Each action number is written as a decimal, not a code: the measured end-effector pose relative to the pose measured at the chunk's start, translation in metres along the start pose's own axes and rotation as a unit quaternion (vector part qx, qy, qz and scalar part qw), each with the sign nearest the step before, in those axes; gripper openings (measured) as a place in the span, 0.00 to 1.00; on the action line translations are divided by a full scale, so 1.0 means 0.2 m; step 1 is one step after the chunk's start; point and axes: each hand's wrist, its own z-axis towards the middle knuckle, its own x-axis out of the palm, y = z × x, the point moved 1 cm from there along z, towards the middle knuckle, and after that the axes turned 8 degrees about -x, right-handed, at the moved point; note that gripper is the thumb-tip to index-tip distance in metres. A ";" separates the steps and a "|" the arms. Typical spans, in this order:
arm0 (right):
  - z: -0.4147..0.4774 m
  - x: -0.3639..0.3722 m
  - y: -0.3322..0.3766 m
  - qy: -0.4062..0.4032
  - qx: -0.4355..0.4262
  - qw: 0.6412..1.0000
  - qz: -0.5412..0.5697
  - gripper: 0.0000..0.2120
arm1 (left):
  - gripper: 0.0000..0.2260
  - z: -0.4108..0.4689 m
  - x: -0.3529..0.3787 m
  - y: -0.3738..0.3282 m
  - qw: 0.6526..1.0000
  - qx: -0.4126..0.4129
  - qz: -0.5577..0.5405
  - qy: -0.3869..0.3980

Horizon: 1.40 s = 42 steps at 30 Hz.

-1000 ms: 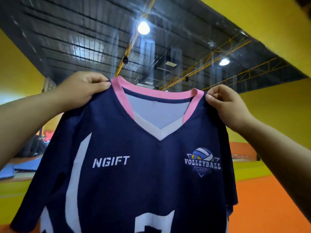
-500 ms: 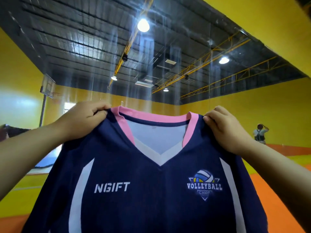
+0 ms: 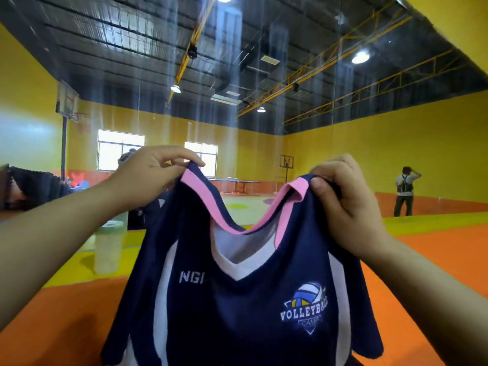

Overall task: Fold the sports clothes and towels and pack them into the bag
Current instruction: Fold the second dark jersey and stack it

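Note:
A navy volleyball jersey (image 3: 237, 307) with a pink collar, white stripes and a volleyball badge hangs in front of me, front side facing me. My left hand (image 3: 150, 175) pinches its left shoulder beside the collar. My right hand (image 3: 346, 199) grips the right shoulder. The collar sags in a loop between the two hands, and the cloth is bunched narrower. The jersey's lower part runs out of the frame. No bag or towel is in view.
A pale translucent container (image 3: 108, 247) stands on the floor at the left, behind my left forearm. A person (image 3: 404, 191) stands far off at the right on the orange and yellow sports-hall floor (image 3: 66, 326). Dark bags or clothes (image 3: 34, 186) lie at far left.
Both hands have come down and closer together with the jersey, so the collar now droops and the shirt hangs narrower. The view has tilted down, showing more of the hall floor.

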 end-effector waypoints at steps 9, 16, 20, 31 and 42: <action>0.00 0.22 0.16 0.082 0.004 0.987 0.140 0.04 | 0.14 -0.07 0.18 -0.12 0.981 0.001 -0.139 0.132; 0.01 0.33 0.17 0.078 0.102 0.977 0.170 0.06 | 0.15 -0.11 0.27 -0.13 0.966 -0.055 -0.204 0.148; -0.02 0.37 0.18 0.055 0.138 0.975 0.164 0.05 | 0.10 -0.12 0.28 -0.10 0.972 -0.097 -0.198 0.078; -0.04 0.41 0.17 0.064 0.238 0.964 0.101 0.07 | 0.08 -0.13 0.29 0.00 0.960 -0.130 -0.147 0.200; -0.22 0.33 0.11 0.230 0.376 0.799 0.409 0.16 | 0.12 -0.09 0.30 0.02 0.976 -0.088 -0.121 0.160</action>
